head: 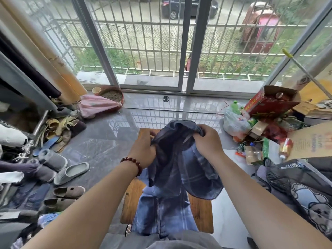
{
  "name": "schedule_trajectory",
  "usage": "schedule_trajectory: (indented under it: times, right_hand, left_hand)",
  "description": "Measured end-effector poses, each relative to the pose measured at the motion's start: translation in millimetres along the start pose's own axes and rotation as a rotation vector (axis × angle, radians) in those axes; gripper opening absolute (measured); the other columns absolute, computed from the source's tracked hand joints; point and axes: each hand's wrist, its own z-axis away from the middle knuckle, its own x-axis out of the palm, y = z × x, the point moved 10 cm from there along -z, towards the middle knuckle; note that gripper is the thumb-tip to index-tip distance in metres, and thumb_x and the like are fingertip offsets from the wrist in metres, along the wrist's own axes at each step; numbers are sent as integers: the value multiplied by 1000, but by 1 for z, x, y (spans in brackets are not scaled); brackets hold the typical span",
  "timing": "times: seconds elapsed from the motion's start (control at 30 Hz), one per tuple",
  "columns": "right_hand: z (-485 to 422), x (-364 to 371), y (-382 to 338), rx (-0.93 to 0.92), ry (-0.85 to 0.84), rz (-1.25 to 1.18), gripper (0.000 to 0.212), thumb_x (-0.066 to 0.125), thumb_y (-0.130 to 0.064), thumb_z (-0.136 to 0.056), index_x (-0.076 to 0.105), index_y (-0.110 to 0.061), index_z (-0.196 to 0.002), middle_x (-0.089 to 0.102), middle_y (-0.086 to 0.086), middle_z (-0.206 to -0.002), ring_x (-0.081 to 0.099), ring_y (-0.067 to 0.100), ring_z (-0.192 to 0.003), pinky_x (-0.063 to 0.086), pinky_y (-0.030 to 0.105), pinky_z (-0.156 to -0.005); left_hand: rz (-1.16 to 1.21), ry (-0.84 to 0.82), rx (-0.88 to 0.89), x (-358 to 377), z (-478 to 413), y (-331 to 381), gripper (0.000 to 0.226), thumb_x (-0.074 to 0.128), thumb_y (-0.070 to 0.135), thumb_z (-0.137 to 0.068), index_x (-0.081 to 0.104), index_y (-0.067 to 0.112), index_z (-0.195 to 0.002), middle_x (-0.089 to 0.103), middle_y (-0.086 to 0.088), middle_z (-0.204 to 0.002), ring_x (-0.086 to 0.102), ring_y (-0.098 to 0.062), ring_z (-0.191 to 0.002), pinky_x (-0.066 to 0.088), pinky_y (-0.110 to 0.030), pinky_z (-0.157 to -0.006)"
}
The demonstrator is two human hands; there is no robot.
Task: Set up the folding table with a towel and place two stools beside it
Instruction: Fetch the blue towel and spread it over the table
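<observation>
head view shows both hands bunched into the blue plaid towel (181, 169), held up over the wooden tabletop (132, 200). left hand (143, 150) pinches one gathered edge and right hand (208, 142) grips another, fingers curled into the cloth; the two are near each other but apart. the towel looks light, thin and limp, sagging in folds, its lower end trailing down onto the wood. not fragile or slippery, i'd judge. best taken at two neighbouring corners along one hem, then drawn apart so it drops flat.
</observation>
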Motion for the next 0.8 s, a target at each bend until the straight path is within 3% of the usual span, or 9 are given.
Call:
schedule_trajectory:
  times: [0.13, 0.23, 0.33, 0.43, 0.53, 0.6, 0.67, 0.73, 0.8]
  right_hand:
    - [-4, 6, 3, 44, -35, 10, 24, 42, -14, -79, 57, -30, -88, 63, 0, -92, 56, 24, -95, 48, 36, -78]
    - [-5, 5, 10, 122, -44, -54, 25, 36, -12, -80, 48, -32, -91, 57, 8, -104, 55, 23, -90, 41, 28, -66]
    - [-3, 2, 9, 136, -39, -128, 8, 42, -21, -87, 47, -27, -85, 57, 6, -97, 54, 17, -79, 38, 27, -60]
    - [-2, 8, 1, 108, -100, -150, 4, 53, -27, -86, 55, -23, -86, 62, -1, -88, 59, 17, -84, 46, 33, -72]
    - [0, 15, -7, 113, -158, -249, 14, 52, -23, -89, 62, -22, -79, 65, -1, -78, 61, 20, -79, 48, 35, -75]
    - [0, 16, -12, 99, -180, -291, 19, 53, -20, -89, 64, -25, -75, 67, -2, -75, 63, 20, -78, 50, 34, -75]
    - [-2, 14, -15, 60, -179, -306, 19, 58, -16, -87, 68, -26, -74, 68, -4, -75, 64, 19, -78, 51, 33, -76]
    - [-3, 13, -15, 45, -187, -309, 15, 63, -12, -82, 70, -25, -77, 69, -5, -75, 65, 16, -78, 52, 30, -75]
    - [-1, 14, -15, 38, -213, -306, 16, 68, -11, -79, 70, -26, -75, 70, -8, -72, 65, 13, -75, 52, 28, -72]
  left_hand:
    - [54, 14, -77, -3, -4, -7, 37, 34, -5, -84, 32, 22, -108, 54, -11, -105, 54, -23, -87, 42, -28, -71]
    - [29, 9, -64, -4, -6, 2, 38, 31, -5, -86, 35, 15, -118, 50, -13, -116, 51, -25, -99, 40, -30, -82]
    - [-47, -15, -1, -4, -9, 17, 20, 49, 15, -93, 46, 14, -112, 52, -9, -113, 52, -23, -101, 37, -24, -80]
    - [-83, -90, 11, 3, -7, 26, 47, 73, 45, -74, 51, 18, -104, 59, -3, -104, 56, -18, -95, 44, -26, -78]
    - [-154, -116, 51, 9, 1, 40, 64, 72, 54, -60, 55, 17, -109, 66, -2, -102, 61, -20, -97, 49, -38, -88]
    - [-218, -77, 100, 9, 5, 49, 39, 71, 36, -72, 59, 15, -103, 69, -6, -96, 62, -23, -92, 49, -34, -85]
    - [-192, -12, 104, 2, 7, 52, 10, 62, 15, -84, 62, 10, -92, 66, -8, -85, 59, -22, -79, 44, -17, -68]
    - [-105, 15, 63, -2, 8, 50, 4, 54, 12, -89, 58, 13, -87, 56, -5, -79, 48, -11, -66, 37, -6, -55]
    - [-28, 6, 8, -1, 9, 43, 8, 52, 17, -93, 58, 14, -87, 55, -2, -80, 44, -5, -63, 36, -3, -56]
